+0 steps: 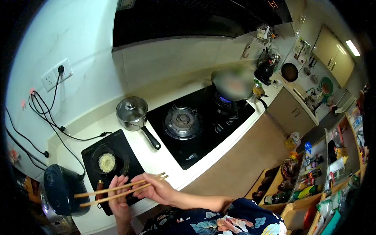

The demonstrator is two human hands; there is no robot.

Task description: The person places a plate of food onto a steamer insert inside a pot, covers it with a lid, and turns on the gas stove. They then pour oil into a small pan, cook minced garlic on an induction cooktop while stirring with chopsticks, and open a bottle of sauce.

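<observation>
My right hand (154,190) is closed around a pair of long wooden chopsticks (92,199) near one end, their other ends pointing left. My left hand (119,199) is just behind the chopsticks, palm up with fingers loosely extended; whether it touches them is unclear. Beyond both hands, a small dark frying pan (97,156) sits on a black electric cooktop (135,168). Pale yellow, bubbly-looking food (107,162) lies in it. The pan's brown handle (100,185) points toward me, partly behind the chopsticks.
A lidded saucepan (132,113) stands left of the gas stove (182,149). On the lit far burner is a wok (215,80), its contents blurred. A dark blue pot (64,188) stands at left, with cords (53,121) nearby. Shelves of bottles (280,197) are at right.
</observation>
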